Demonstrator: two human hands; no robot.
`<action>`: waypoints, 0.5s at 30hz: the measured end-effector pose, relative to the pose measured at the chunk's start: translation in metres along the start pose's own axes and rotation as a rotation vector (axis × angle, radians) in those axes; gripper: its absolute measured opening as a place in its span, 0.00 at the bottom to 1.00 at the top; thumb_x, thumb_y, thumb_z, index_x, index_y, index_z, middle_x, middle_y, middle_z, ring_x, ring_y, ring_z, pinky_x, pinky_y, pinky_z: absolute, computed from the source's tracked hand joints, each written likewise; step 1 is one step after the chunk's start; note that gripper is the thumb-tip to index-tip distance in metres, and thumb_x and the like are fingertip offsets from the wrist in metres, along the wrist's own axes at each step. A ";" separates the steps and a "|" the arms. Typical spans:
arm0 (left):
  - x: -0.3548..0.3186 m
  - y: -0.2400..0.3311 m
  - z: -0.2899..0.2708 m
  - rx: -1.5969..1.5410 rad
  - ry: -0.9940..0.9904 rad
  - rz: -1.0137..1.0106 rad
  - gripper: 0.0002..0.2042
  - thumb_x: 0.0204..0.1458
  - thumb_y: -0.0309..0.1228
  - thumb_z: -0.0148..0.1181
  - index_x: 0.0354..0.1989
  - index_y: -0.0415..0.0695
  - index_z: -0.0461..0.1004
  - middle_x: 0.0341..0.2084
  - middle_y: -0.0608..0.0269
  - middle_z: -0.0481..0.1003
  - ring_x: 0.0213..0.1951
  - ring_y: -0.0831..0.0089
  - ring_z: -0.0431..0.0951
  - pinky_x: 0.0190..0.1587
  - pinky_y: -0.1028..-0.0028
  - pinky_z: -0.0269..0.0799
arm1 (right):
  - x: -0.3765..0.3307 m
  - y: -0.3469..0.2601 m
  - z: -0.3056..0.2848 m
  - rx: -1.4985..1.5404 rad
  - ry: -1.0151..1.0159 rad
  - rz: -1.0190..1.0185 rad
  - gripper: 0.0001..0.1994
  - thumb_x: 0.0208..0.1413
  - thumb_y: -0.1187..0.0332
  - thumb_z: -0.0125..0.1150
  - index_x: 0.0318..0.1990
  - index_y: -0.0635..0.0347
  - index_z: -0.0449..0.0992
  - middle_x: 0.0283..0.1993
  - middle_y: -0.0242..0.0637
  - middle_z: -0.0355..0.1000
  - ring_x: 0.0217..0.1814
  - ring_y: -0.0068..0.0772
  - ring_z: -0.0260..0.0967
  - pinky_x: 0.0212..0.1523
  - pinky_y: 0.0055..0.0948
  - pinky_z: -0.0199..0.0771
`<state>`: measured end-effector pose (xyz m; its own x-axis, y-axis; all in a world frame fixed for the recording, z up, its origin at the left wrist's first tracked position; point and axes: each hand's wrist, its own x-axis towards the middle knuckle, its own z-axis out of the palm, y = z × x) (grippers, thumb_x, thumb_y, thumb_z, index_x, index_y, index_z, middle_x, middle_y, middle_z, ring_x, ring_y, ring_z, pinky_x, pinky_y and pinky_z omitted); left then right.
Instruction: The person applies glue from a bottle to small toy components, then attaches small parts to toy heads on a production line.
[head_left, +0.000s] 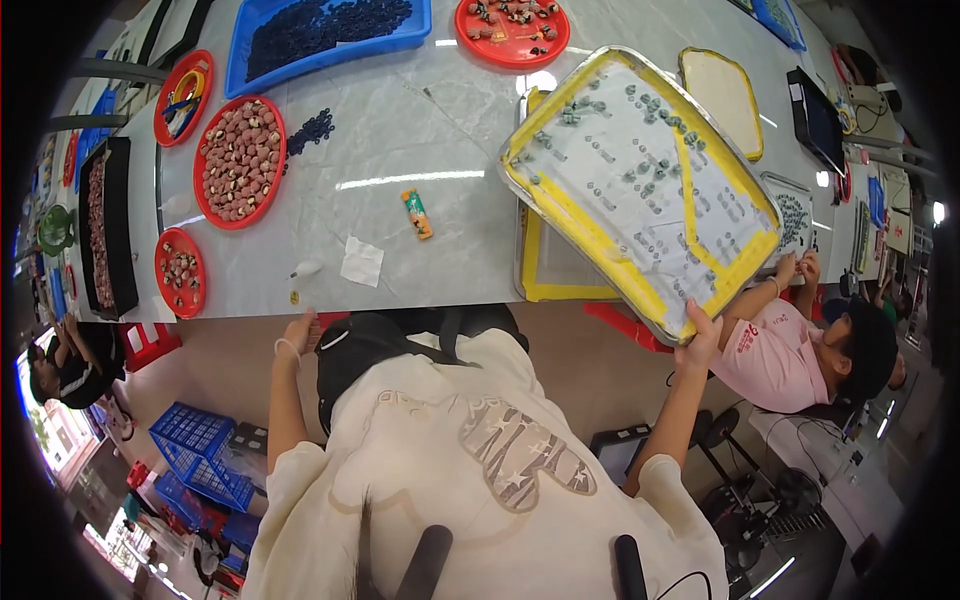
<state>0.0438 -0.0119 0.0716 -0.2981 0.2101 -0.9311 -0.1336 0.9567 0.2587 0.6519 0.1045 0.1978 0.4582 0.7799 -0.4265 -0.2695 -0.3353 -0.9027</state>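
Note:
My right hand [698, 335] is closed on the near corner of a metal-rimmed tray [648, 318]. Yellow strips line the tray, and a white sheet [640, 225] with small dark-green pieces scattered over it lies inside. The tray sits askew over another yellow-edged tray [560, 262], overhanging the table's near edge. Down by that edge, next to my dark trousers, my left hand [298, 334] is held loosely with nothing visible in it; its fingers show only in part. Closest to it on the table are a small yellowish round piece [294, 297] and a white bulb-shaped item [306, 269].
A white paper piece [362, 261] and an orange-green packet [417, 214] lie mid-table. Red plates of brownish-pink pieces [238, 165] stand left; a blue tray of dark pieces [330, 35] is behind. A person in pink [775, 355] works at the right.

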 end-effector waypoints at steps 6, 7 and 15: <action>-0.083 0.072 0.058 1.005 0.057 0.485 0.18 0.54 0.40 0.45 0.36 0.35 0.71 0.27 0.55 0.74 0.32 0.69 0.74 0.38 0.74 0.67 | -0.010 0.002 0.026 -0.070 -0.047 -0.009 0.16 0.42 0.79 0.56 0.41 0.74 0.67 0.38 0.41 0.69 0.37 0.30 0.68 0.40 0.26 0.67; -0.085 0.085 0.071 0.784 -0.093 0.571 0.16 0.54 0.38 0.44 0.35 0.36 0.71 0.25 0.57 0.73 0.33 0.68 0.74 0.38 0.75 0.66 | -0.011 0.003 0.029 -0.096 -0.078 -0.011 0.14 0.42 0.79 0.57 0.39 0.74 0.68 0.37 0.41 0.70 0.35 0.29 0.68 0.39 0.25 0.67; -0.036 0.142 0.213 0.323 -0.153 1.290 0.23 0.53 0.34 0.47 0.55 0.37 0.53 0.53 0.48 0.55 0.54 0.58 0.58 0.57 0.68 0.53 | -0.028 -0.001 0.058 -0.202 -0.088 -0.086 0.11 0.42 0.78 0.57 0.36 0.73 0.70 0.35 0.38 0.71 0.34 0.26 0.68 0.38 0.22 0.66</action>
<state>0.2372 0.1591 0.0874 0.0696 0.9932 -0.0935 0.3958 0.0585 0.9165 0.5900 0.1137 0.2135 0.3942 0.8502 -0.3488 -0.0534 -0.3577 -0.9323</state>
